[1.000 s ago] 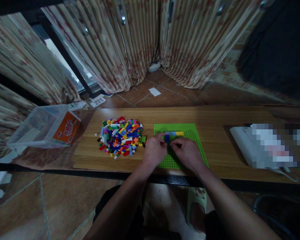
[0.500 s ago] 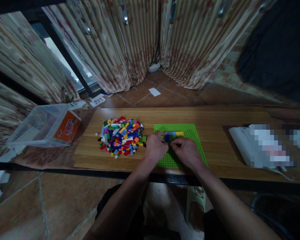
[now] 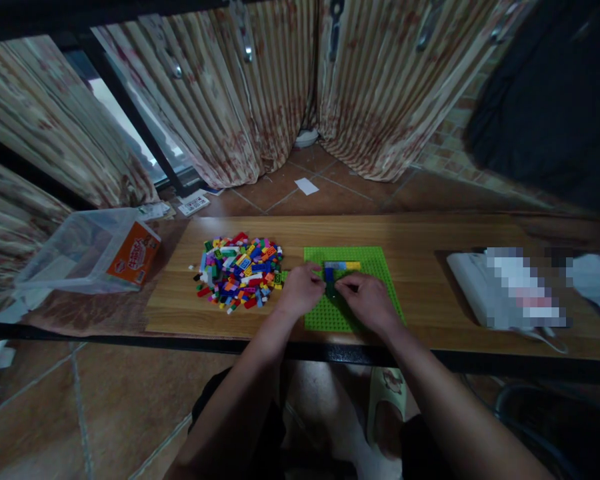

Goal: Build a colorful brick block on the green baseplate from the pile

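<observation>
The dark piece [image 3: 331, 290] had just come into clearer view between the hands, which had parted slightly. It appeared at the near end of the blue brick [image 3: 329, 273], so that the two made a short line running towards the near side of the board [image 3: 373, 259]; whether the dark piece was pressed home could not be told. The blue brick lay on the near side of the row [image 3: 343, 265], close to its left end, and the row ran left to right over the far half of the board, pale on the left and yellow on the right. The left hand [image 3: 301, 291] was partly closed, its fingertips just beside the blue brick and the dark piece. The right hand [image 3: 371, 299] had thumb and forefinger drawn nearly together at the right side of the dark piece; it was not clear whether either hand had a grip on it. The green board lay flat on the bench [image 3: 420, 240]. The pile [image 3: 243, 270] of loose, mixed-colour bricks was to the left of the board, and farther left was the clear box [image 3: 83, 257] with its orange label [image 3: 135, 255].
</observation>
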Demonstrator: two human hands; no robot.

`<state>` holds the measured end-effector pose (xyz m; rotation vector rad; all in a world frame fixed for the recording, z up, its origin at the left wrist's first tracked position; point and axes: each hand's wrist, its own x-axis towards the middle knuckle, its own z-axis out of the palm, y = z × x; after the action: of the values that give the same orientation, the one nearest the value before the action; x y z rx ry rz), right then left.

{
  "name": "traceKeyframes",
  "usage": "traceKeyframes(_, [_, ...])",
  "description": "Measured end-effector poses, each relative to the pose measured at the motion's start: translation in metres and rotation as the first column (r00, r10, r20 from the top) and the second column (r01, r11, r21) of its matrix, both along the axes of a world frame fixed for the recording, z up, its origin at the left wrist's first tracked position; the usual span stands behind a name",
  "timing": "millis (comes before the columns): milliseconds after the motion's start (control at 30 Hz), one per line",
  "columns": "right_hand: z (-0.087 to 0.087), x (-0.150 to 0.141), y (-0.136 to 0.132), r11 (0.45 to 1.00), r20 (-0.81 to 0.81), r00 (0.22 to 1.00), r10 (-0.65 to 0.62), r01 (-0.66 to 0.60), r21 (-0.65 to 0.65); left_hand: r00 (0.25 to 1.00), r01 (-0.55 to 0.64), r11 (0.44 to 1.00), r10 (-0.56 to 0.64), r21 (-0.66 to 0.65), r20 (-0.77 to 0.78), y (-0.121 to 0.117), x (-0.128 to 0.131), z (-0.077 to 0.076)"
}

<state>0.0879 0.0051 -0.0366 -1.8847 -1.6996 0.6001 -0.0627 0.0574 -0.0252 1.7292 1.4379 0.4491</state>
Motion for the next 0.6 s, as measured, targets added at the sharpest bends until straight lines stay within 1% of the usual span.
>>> traceKeyframes(100, [0.002,0.004,-0.002,1.0,0.0,1.0,-0.021,0.021,0.014,0.999,0.023,1.0,-0.024,-0.01,-0.047,0.002,-0.005,0.004])
traceKeyframes(200, [0.004,0.005,-0.005,1.0,0.053,0.998,-0.017,0.017,0.004,0.986,0.12,0.992,-0.123,-0.027,-0.109,0.0,-0.008,0.011])
traceKeyframes(300, [0.007,0.004,-0.008,0.999,0.106,0.994,0.031,-0.028,-0.029,0.966,0.201,0.979,-0.205,-0.037,-0.159,-0.004,-0.008,0.018])
traceKeyframes(433, [0.01,0.0,-0.009,0.997,0.142,0.988,0.056,-0.049,-0.059,0.949,0.227,0.974,-0.227,-0.024,-0.217,-0.005,-0.005,0.018])
traceKeyframes(600, [0.008,-0.003,-0.008,0.997,0.143,0.989,0.04,-0.03,-0.071,0.934,0.249,0.968,-0.249,-0.033,-0.258,-0.004,0.0,0.016])
